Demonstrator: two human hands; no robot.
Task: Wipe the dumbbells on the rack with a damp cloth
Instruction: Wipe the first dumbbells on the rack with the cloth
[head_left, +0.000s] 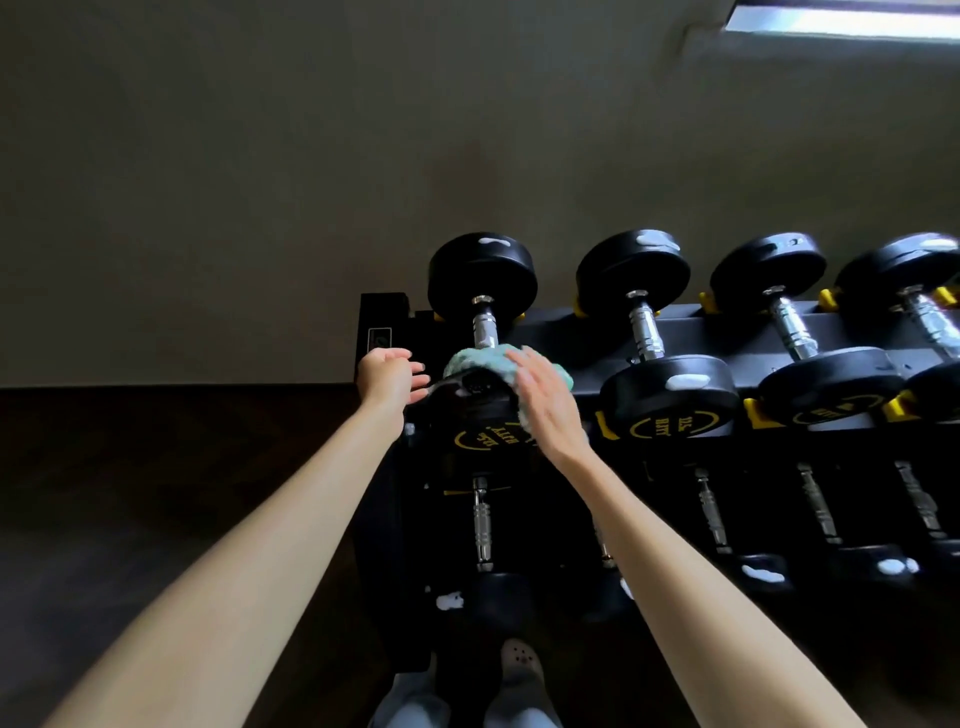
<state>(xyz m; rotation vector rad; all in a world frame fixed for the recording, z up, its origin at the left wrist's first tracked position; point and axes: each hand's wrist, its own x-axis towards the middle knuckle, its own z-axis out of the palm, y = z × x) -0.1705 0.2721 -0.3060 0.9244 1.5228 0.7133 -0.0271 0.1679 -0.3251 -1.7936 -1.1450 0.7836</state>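
A black dumbbell rack (691, 318) holds several black dumbbells with chrome handles on its top row. The leftmost top dumbbell (482, 280) has a teal cloth (480, 359) draped over its near head. My right hand (545, 400) presses flat on that cloth, fingers straight. At the left edge of the same head, my left hand (389, 378) touches it with loosely bent fingers. I cannot tell whether it grips anything.
A second top dumbbell (654, 332) sits just right of the cloth, with others further right. A lower row of dumbbells (482, 525) lies beneath my arms. A plain wall rises behind the rack, and dark floor lies to the left. My feet (519, 670) stand at the rack's base.
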